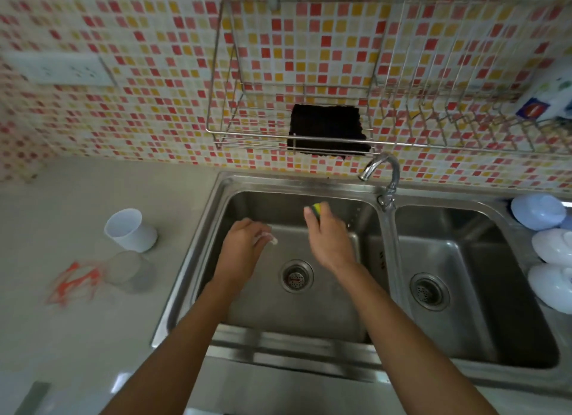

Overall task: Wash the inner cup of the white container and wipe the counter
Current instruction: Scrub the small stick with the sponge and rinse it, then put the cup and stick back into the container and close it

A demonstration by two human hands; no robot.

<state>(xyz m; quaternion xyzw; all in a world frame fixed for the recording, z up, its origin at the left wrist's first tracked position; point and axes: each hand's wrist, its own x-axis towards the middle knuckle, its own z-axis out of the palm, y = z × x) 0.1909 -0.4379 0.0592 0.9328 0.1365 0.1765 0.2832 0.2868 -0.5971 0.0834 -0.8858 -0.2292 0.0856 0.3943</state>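
- The double steel sink (198, 238) lay under both hands, its left basin directly below them and the drain (297, 276) just beneath and between the wrists.
- The wire rack (247, 132) hung on the tiled wall well beyond the fingertips, with a dark cloth (326, 129) in it.
- The white container (130, 230) stood on the counter (77, 321), well to the left of the left hand.
- A clear lid (123, 267) lay just in front of that container.
- The right hand (329, 238) gripped a yellow-green sponge (318, 210), fingers curled round it.
- The left hand (244, 241) pinched a small clear thing (266, 237), blurred, possibly the inner cup; I cannot tell for certain.
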